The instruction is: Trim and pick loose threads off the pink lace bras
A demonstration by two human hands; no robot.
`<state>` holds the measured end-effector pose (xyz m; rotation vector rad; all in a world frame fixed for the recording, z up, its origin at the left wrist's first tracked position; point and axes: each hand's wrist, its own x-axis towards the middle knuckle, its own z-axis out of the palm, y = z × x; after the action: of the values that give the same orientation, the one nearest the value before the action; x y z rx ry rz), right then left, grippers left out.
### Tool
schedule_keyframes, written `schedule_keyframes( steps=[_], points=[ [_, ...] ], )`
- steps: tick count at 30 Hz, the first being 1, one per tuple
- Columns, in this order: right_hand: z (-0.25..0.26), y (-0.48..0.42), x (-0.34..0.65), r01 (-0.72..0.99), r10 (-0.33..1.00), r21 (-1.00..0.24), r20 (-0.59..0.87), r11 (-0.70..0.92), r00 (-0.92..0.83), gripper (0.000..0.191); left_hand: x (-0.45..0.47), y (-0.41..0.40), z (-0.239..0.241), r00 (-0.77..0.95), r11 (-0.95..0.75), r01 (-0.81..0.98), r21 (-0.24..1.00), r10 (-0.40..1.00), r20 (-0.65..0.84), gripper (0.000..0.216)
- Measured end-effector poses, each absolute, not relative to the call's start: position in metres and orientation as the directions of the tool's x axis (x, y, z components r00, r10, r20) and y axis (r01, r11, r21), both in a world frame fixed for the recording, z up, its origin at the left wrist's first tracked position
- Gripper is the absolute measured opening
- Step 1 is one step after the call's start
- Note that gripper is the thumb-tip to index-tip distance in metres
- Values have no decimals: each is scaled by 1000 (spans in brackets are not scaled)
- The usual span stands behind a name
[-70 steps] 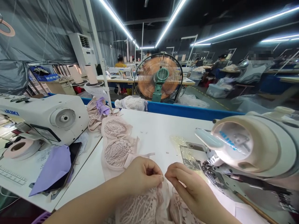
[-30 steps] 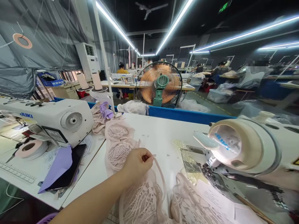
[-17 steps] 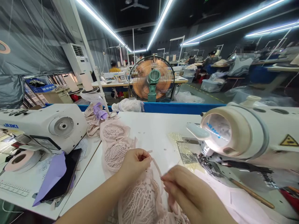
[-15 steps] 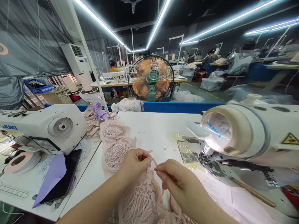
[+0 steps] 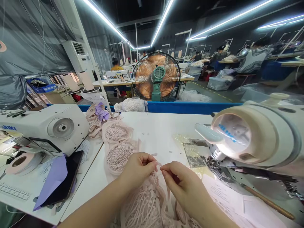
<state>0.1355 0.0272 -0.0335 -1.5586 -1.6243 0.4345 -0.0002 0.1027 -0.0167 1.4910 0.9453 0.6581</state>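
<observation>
My left hand (image 5: 142, 167) is closed in a pinch on a narrow pale pink strap (image 5: 159, 164). Close by on its right, my right hand (image 5: 181, 182) pinches the same strap between thumb and forefinger. A short stretch of strap shows between the two sets of fingertips. Below my hands lies a pale pink lace bra (image 5: 142, 205), partly covered by my forearms. More lace bra cups (image 5: 117, 156) lie in a row on the white table (image 5: 163, 126), to the left of and beyond my left hand.
At right stands a sewing machine (image 5: 256, 136) with paper sheets (image 5: 223, 193) before it. Another sewing machine (image 5: 59, 126) is at left, near a dark phone-like slab (image 5: 71, 171), purple paper (image 5: 53, 180) and a tape roll (image 5: 23, 163). A large fan (image 5: 155, 77) stands beyond the table.
My fingertips have come closer together, so less strap shows between them. The view has shifted slightly to the left.
</observation>
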Motion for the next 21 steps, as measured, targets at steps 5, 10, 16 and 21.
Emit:
schedule_keyframes(
  steps=[5, 10, 16, 21],
  points=[
    [-34, 28, 136, 647, 944, -746, 305, 156, 125, 24, 1, 100, -13, 500, 51, 176, 983, 856, -134, 10],
    [-34, 27, 137, 663, 946, -735, 297, 141, 128, 25, 3, 99, -14, 487, 27, 155, 987, 868, -101, 8],
    [-33, 27, 137, 666, 941, -728, 319, 166, 114, 26, 2, 99, -17, 483, 4, 161, 987, 872, -82, 8],
    [-32, 26, 137, 667, 946, -728, 305, 160, 106, 25, 2, 98, -15, 478, -2, 181, 983, 874, -86, 8]
  ],
)
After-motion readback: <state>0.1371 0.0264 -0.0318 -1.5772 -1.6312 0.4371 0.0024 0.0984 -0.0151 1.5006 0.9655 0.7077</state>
